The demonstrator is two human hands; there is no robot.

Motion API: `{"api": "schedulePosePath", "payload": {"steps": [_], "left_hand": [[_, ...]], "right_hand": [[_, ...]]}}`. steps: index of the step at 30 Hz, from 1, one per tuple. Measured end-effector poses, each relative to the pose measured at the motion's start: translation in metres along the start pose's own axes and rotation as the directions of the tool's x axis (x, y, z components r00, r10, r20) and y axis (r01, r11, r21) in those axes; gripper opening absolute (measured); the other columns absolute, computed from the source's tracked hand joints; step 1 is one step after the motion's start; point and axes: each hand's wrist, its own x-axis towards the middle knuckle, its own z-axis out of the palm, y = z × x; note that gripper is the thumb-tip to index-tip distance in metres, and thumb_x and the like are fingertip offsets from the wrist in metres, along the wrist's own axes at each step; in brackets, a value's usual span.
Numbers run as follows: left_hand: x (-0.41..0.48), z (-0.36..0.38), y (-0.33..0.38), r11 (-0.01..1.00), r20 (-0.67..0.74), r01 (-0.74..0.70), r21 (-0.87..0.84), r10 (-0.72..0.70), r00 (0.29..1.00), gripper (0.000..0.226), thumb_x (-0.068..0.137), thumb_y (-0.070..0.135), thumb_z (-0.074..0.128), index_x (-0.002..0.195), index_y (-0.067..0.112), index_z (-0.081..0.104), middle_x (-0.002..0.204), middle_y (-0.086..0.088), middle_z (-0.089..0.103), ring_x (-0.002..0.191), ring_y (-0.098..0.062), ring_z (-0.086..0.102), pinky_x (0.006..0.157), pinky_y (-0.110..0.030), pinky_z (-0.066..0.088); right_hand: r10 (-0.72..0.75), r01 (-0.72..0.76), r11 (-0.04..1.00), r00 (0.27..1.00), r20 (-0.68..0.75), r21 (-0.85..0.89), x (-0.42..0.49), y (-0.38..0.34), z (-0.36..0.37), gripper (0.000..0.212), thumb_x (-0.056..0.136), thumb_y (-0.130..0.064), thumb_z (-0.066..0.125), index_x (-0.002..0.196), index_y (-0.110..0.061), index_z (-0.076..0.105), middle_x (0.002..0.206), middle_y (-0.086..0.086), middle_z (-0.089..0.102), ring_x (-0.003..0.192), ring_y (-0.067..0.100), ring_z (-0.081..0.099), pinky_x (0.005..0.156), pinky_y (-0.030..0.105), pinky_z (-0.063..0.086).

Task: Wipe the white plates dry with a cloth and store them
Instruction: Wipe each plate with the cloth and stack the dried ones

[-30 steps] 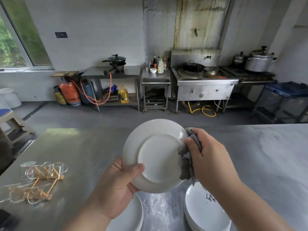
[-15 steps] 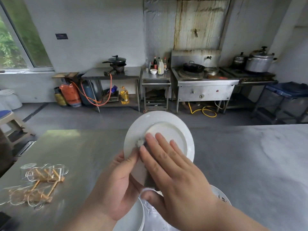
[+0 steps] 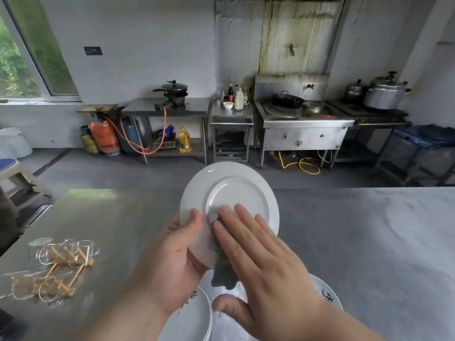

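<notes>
Plate rim gripped by left hand; right hand flat, pressing cloth, apparently mid-plate.

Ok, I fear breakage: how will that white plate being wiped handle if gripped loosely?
The white plate looks like glazed ceramic: probably stiff and brittle. Its glossy sheen suggests it may be slippery, and the left hand grips just one edge. Round-rimmed, it might roll.

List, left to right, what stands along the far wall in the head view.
White plastic bucket, orange gas cylinder, black lidded pan, small white bowl, black wok, large silver lidded pot.
</notes>
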Motion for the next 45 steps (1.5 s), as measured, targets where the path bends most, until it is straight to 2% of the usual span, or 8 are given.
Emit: {"api": "schedulePosePath", "payload": {"steps": [7,15,21,25,30,34,41,45], "left_hand": [[-0.003,0.005,-0.004,1.0,0.021,0.025,0.005,-0.026,0.999,0.045,0.102,0.033,0.053,0.135,0.006,0.068,0.141,-0.024,0.064,0.13,-0.039,0.063,0.096,-0.048,0.058],[0.006,0.011,0.002,0.998,-0.106,0.047,-0.051,-0.052,0.993,0.053,0.101,0.031,0.049,0.141,-0.002,0.06,0.136,-0.029,0.065,0.125,-0.038,0.067,0.089,-0.045,0.062],[0.008,0.028,0.004,1.0,-0.074,0.0,-0.016,-0.001,0.997,0.045,0.103,0.029,0.046,0.132,0.004,0.069,0.134,-0.023,0.068,0.122,-0.036,0.069,0.085,-0.045,0.063],[0.013,0.037,-0.002,0.998,-0.09,0.028,-0.063,-0.034,0.995,0.053,0.1,0.033,0.052,0.137,-0.004,0.061,0.136,-0.031,0.064,0.126,-0.042,0.065,0.097,-0.05,0.059],[0.006,0.036,-0.015,0.995,-0.07,0.066,-0.077,-0.072,0.995,0.052,0.102,0.032,0.048,0.135,-0.005,0.063,0.135,-0.03,0.065,0.124,-0.04,0.067,0.094,-0.048,0.061],[0.004,0.035,-0.017,0.999,-0.068,0.011,-0.032,-0.013,0.998,0.044,0.102,0.03,0.05,0.131,0.004,0.07,0.134,-0.025,0.068,0.124,-0.039,0.067,0.096,-0.05,0.06],[0.0,0.037,-0.031,0.995,-0.052,0.074,-0.07,-0.077,0.996,0.038,0.106,0.029,0.048,0.119,0.009,0.078,0.129,-0.021,0.072,0.122,-0.031,0.07,0.089,-0.035,0.061],[-0.003,0.034,-0.036,0.997,-0.004,0.061,0.052,-0.061,0.998,0.038,0.103,0.029,0.055,0.134,0.012,0.069,0.129,-0.018,0.073,0.118,-0.031,0.071,0.091,-0.045,0.06]], "right_hand": [[0.261,-0.256,0.961,0.964,0.042,-0.102,0.013,0.038,-0.018,0.094,0.098,-0.077,0.02,0.163,-0.009,0.024,0.173,0.009,0.014,0.161,0.033,0.008,0.127,0.057,0.023],[0.102,-0.103,0.994,0.994,0.026,0.045,-0.016,0.006,0.005,0.096,0.096,-0.077,0.028,0.161,-0.006,0.032,0.173,0.012,0.019,0.16,0.031,0.017,0.123,0.049,0.035],[0.301,-0.302,0.953,0.952,-0.057,-0.003,0.013,0.034,-0.017,0.092,0.101,-0.07,0.017,0.16,0.0,0.029,0.17,0.018,0.019,0.16,0.037,0.012,0.125,0.057,0.026],[0.197,-0.188,0.979,0.971,-0.134,0.083,0.003,-0.003,0.003,0.091,0.103,-0.065,0.013,0.156,0.006,0.034,0.168,0.025,0.023,0.158,0.041,0.018,0.122,0.058,0.033],[0.121,-0.117,0.992,0.99,-0.072,0.054,-0.003,0.011,0.004,0.087,0.102,-0.064,0.014,0.158,-0.001,0.034,0.169,0.018,0.026,0.159,0.034,0.02,0.124,0.054,0.032],[0.304,-0.302,0.951,0.952,-0.023,0.067,-0.006,0.042,-0.008,0.088,0.103,-0.068,0.012,0.161,-0.003,0.025,0.172,0.013,0.017,0.161,0.035,0.01,0.126,0.058,0.024],[0.055,-0.046,0.993,0.995,-0.08,0.11,-0.011,0.007,0.008,0.087,0.102,-0.065,0.017,0.159,-0.001,0.032,0.17,0.017,0.023,0.16,0.034,0.019,0.124,0.055,0.031],[0.137,-0.138,0.987,0.99,0.019,0.083,0.02,0.043,-0.014,0.091,0.101,-0.071,0.014,0.164,-0.007,0.024,0.174,0.011,0.012,0.162,0.029,0.005,0.13,0.051,0.017]]}}
